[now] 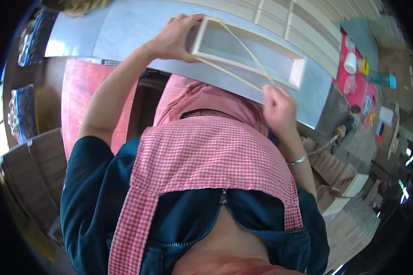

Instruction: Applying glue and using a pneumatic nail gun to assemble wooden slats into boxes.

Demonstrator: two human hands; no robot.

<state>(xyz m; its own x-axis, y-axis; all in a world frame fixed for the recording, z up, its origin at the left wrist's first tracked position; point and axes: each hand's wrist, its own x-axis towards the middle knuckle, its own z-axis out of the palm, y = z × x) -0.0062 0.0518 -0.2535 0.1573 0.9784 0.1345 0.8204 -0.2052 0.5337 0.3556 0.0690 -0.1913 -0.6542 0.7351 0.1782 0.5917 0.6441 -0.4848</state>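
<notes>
A shallow rectangular wooden frame [298, 72] lies at a slant on the pale grey work surface, which shows through its middle. My left hand [174, 39] is closed around the frame's left end, thumb at the near side and fingers at the far side. A pale yellow band [243, 46], like a rubber band, runs in two stretched strands from that left end. Both strands meet in my right hand [280, 105], which pinches them just off the near long side. One strand crosses over the frame's opening; the other passes along its near side.
Light wooden strips or panels [303, 27] lie beyond the frame. At right, a red cloth [342, 68] bears a white bottle [350, 63]; a clear bottle with a blue cap [392, 82] lies nearby. A corded tool [342, 130] rests below. Wood pieces are stacked lower right.
</notes>
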